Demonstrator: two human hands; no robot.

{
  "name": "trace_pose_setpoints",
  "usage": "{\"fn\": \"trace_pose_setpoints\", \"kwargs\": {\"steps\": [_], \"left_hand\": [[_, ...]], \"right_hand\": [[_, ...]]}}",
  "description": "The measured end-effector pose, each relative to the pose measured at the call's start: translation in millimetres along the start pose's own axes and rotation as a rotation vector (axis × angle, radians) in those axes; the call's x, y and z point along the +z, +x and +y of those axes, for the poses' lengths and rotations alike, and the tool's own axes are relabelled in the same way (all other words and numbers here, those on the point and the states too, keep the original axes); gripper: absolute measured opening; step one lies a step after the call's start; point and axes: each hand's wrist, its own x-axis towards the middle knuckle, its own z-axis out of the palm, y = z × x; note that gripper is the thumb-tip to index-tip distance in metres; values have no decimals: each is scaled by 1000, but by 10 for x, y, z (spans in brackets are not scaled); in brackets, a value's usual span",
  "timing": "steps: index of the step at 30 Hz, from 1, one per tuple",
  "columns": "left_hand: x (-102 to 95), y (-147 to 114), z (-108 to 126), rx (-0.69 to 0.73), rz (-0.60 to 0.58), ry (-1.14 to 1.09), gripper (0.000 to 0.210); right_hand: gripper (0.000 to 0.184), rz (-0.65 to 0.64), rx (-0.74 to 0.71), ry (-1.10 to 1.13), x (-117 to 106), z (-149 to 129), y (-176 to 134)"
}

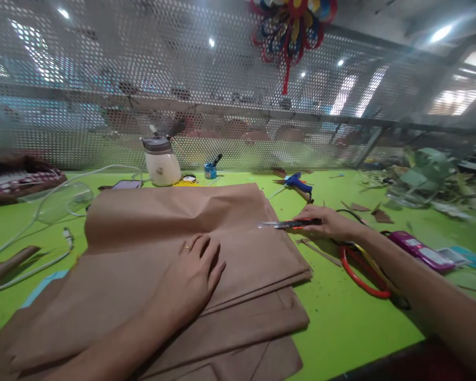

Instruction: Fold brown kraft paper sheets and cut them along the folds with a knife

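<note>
A stack of large brown paper sheets (pixel 143 296) covers the near middle of the table, with its upper sheet curling back at the far side. My left hand (pixel 194 264) lies on the paper, fingers spread and holding nothing; a ring shows on one finger. At the right edge of the stack, my right hand (pixel 315 219) grips scissors (pixel 281 225) with black and orange handles. Their blades point left and lie across the paper near its right edge. Whether the blades are cutting into the sheet I cannot tell.
On the green table (pixel 341 323) stand a white jug (pixel 161 163) and a small blue bottle (pixel 210 170). A blue glue gun (pixel 299 183) lies behind the scissors. A red loop handle (pixel 360 280) and a purple device (pixel 420 250) are at right. A white cable (pixel 43 203) runs at left.
</note>
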Motion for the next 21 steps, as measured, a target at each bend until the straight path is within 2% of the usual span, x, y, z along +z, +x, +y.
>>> {"fn": "trace_pose_setpoints", "kwargs": {"steps": [4,9,15,21], "left_hand": [[-9,8,8,11,-27,2,33],[-51,55,30,36,-56,16,38],[-37,76,9,24,-125,-21,45],[-92,100,49,48,-211,-31,55]], "right_hand": [[37,-83,-26,79,-39,-17,-241],[38,-175,-8,115,-51,-198,-556],[35,-124,3,121,-24,-312,-817],[33,-64,-41,124,32,-353,-891]]}}
